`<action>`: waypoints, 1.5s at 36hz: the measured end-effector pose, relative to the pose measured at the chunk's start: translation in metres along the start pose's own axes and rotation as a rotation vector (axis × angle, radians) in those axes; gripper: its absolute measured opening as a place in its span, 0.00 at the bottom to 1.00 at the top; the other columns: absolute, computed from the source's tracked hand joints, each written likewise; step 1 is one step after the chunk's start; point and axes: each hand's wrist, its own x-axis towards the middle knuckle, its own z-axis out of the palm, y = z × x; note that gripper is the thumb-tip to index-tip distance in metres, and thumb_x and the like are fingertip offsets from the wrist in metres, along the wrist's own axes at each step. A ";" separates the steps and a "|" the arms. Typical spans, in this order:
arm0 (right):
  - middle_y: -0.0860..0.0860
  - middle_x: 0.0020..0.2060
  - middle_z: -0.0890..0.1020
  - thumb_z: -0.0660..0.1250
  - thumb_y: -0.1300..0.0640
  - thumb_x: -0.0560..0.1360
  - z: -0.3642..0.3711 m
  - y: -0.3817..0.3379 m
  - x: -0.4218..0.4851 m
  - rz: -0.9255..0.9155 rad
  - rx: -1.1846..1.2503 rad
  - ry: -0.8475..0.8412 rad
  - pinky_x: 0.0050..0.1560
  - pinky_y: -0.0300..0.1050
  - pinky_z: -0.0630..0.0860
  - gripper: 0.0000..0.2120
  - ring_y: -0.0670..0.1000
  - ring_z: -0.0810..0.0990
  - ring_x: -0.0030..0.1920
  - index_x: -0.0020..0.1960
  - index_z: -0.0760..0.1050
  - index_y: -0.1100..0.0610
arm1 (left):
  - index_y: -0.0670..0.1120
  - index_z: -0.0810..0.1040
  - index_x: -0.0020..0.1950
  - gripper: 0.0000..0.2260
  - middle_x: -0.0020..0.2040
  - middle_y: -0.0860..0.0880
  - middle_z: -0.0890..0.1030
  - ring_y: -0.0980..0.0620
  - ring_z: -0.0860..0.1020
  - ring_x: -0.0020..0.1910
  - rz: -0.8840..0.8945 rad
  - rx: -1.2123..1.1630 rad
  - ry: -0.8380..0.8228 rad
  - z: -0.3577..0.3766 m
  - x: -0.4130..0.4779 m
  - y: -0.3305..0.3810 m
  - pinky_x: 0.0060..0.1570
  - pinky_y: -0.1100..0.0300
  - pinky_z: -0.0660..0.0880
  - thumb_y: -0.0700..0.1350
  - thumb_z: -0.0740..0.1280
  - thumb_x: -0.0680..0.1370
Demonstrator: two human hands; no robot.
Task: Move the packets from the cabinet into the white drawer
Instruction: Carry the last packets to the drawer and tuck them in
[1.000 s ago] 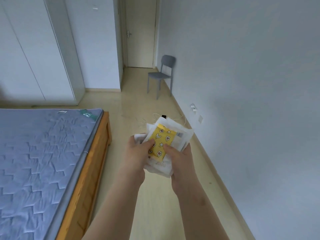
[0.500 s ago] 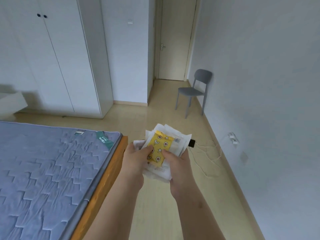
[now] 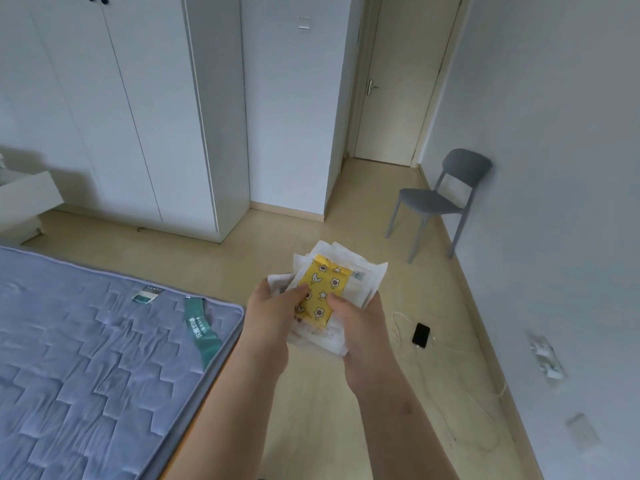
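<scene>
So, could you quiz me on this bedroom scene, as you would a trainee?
1. True or false: the left hand and right hand both hold the packets.
2. What colour is the top packet? A yellow, B red, C green.
3. Fill in: the phone lies on the ____.
Key: 1 true; 2 A; 3 floor.

Visible body: left forearm [image 3: 235, 410] and right forearm [image 3: 415, 427], both bare skin up to the frame edge, ending in bare left hand [image 3: 273, 313] and right hand [image 3: 360, 327], with one small faint mark [image 3: 403, 408] on the right forearm.
</scene>
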 end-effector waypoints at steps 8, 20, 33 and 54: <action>0.54 0.52 0.83 0.66 0.66 0.75 0.051 -0.025 0.172 -0.014 0.020 -0.001 0.53 0.59 0.79 0.17 0.56 0.83 0.51 0.61 0.73 0.54 | 0.46 0.76 0.47 0.05 0.47 0.42 0.82 0.43 0.81 0.43 0.026 0.015 -0.069 0.037 0.166 0.059 0.47 0.49 0.79 0.36 0.67 0.76; 0.54 0.53 0.83 0.65 0.66 0.75 0.065 -0.040 0.401 0.051 0.020 0.008 0.53 0.59 0.79 0.16 0.56 0.83 0.51 0.61 0.72 0.55 | 0.44 0.77 0.46 0.05 0.47 0.41 0.82 0.43 0.81 0.41 0.013 0.075 -0.047 0.115 0.382 0.074 0.45 0.49 0.78 0.35 0.66 0.76; 0.55 0.50 0.83 0.65 0.65 0.75 0.109 -0.082 0.662 0.166 -0.094 -0.172 0.48 0.56 0.81 0.14 0.56 0.84 0.48 0.59 0.73 0.56 | 0.43 0.76 0.48 0.04 0.46 0.41 0.81 0.44 0.80 0.40 0.008 -0.040 0.205 0.189 0.608 0.120 0.44 0.50 0.78 0.36 0.66 0.77; 0.52 0.49 0.83 0.71 0.64 0.71 0.456 -0.010 0.880 0.212 -0.134 -0.483 0.49 0.55 0.81 0.18 0.53 0.83 0.48 0.58 0.70 0.51 | 0.44 0.76 0.49 0.07 0.45 0.42 0.81 0.45 0.80 0.39 0.130 -0.174 0.556 -0.014 0.884 0.285 0.43 0.52 0.79 0.33 0.65 0.76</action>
